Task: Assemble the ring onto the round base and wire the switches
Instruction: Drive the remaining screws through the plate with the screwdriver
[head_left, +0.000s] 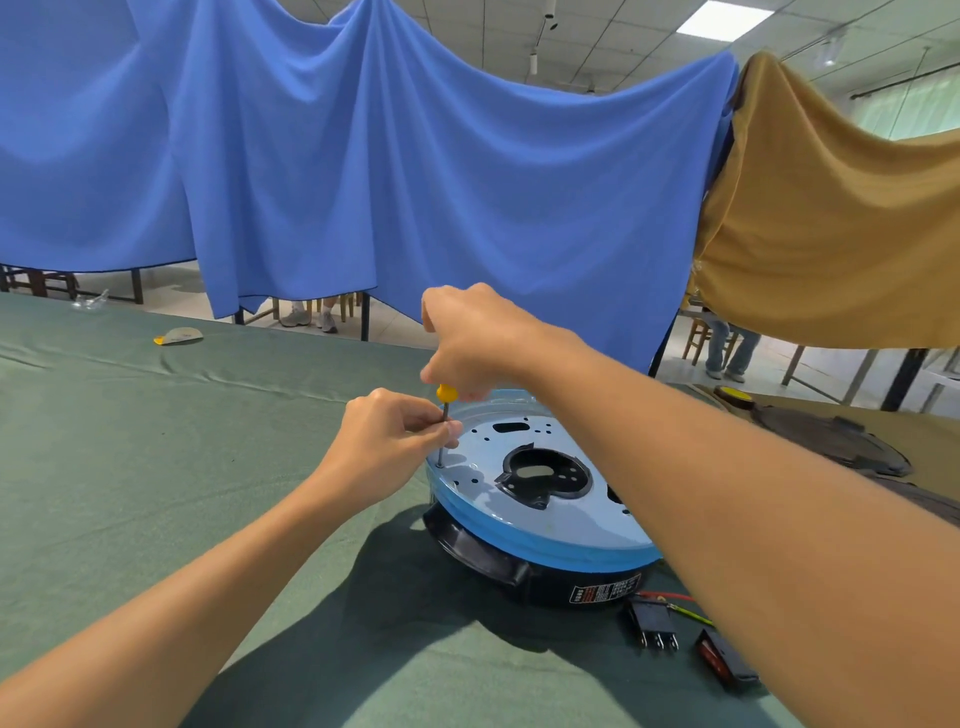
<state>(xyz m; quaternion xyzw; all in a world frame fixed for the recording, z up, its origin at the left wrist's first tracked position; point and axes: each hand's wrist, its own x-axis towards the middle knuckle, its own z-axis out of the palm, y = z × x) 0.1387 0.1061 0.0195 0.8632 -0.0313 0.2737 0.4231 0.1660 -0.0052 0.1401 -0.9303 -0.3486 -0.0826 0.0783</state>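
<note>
The label (605, 592) on the round base's (545, 519) side is too small to read.

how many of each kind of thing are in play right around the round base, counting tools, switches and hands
round base: 1
screwdriver: 1
switches: 2
hands: 2, left hand pinching the shaft, right hand gripping the handle
total: 6

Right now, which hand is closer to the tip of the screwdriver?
Left. The left hand pinches the shaft just above the tip; the right hand grips the yellow handle higher up.
</note>
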